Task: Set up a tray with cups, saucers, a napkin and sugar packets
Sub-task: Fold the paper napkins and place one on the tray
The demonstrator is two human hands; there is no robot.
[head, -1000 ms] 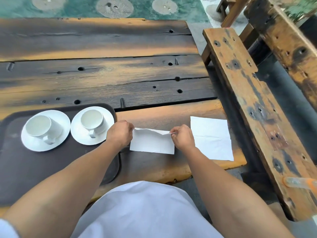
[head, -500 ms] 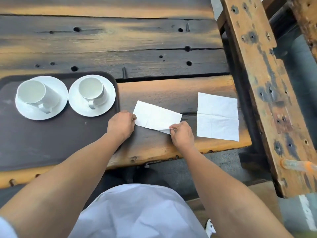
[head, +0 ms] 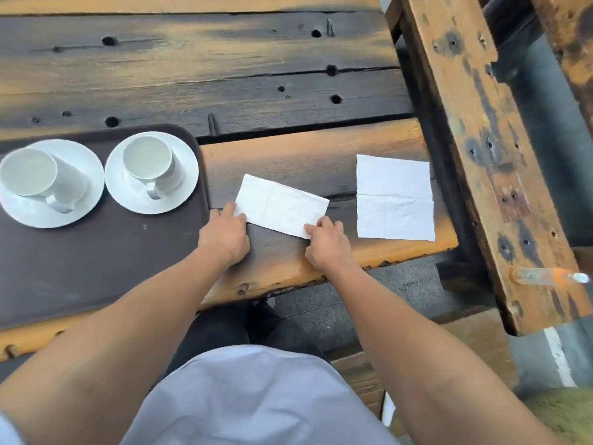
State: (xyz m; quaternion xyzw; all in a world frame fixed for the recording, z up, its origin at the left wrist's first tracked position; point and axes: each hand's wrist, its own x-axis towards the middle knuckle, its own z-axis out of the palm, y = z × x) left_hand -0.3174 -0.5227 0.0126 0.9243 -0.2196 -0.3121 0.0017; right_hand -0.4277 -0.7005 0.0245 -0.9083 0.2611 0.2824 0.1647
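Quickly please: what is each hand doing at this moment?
Left hand: fingers pressing the near-left corner of the folded white paper napkin.
Right hand: pinching the napkin's near-right corner.

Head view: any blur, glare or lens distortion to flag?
Head view: wide-angle bowing, with the bench leaning and table planks curving at the edges; soft, even daylight, no hard shadows; no blown-out glare on the cups or the folded napkin; both hands are fairly sharp, detail softens toward the corners.
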